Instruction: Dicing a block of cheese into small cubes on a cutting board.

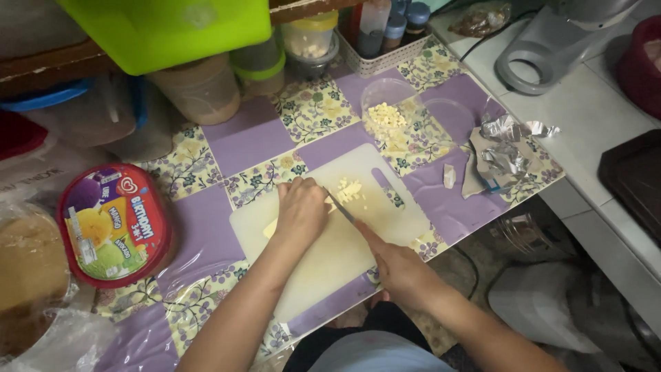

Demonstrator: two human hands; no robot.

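Purple-and-floral oilcloth covers the desk (227, 148), which is crowded at its far edge with jars, a green tub and a white basket of bottles. A white cutting board (330, 255) lies under both hands. The left hand (301, 210) is curled down, fingers bent, pinning a pale yellow block of cheese or butter (270, 228) flat on the board; only a sliver of the block shows at the thumb side of that hand. The right hand (398, 267) is closed around the handle of a knife (342, 208), whose blade runs up and to the left, its tip just beside the left hand's fingertips. Beyond the blade, away from the left hand, sits a small heap of diced pieces (350, 189). Farther off, past the board's top edge, a clear plastic container (399, 124) holds more of the same cubes, and crumpled foil wrapping (506, 148) lies well to the right of the right hand. A red-rimmed ice-cream tub (113, 224) stands well to the left of the left hand.

Dicing looks to be the step in hand, with part of the block already cut. The next cut would seem to call for the left fingers staying tucked back from the edge while the blade comes straight down close alongside them.
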